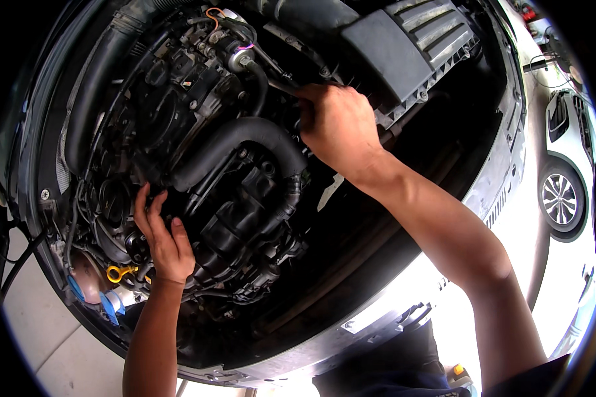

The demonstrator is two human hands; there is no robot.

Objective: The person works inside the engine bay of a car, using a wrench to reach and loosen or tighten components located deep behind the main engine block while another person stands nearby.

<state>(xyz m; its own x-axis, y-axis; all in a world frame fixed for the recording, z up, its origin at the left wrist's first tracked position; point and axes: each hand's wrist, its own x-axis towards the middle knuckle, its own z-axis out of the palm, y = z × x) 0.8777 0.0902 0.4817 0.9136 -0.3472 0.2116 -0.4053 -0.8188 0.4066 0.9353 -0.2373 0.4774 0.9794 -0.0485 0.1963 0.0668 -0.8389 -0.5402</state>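
Several hoses (pixel 261 132), pinkish tank (pixel 87 272) in eng. bay (pixel 377 255); L hand (pixel 165 245) half-open, R hand (pixel 343 129) curled, can't tell grips.

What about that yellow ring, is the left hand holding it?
No, the left hand is right of the yellow ring, apart from it.

Curved hose (pixel 268 135) is black, air-filter box (pixel 384 56) dark grey with parallel ribs, looped handle (pixel 128 270) yellow, background wheel (pixel 561 198) silver-spoked on black.

Pale floor (pixel 40 317), white car (pixel 577 149) at right, indistinct clutter (pixel 564 58) beyond, possibly equipment.
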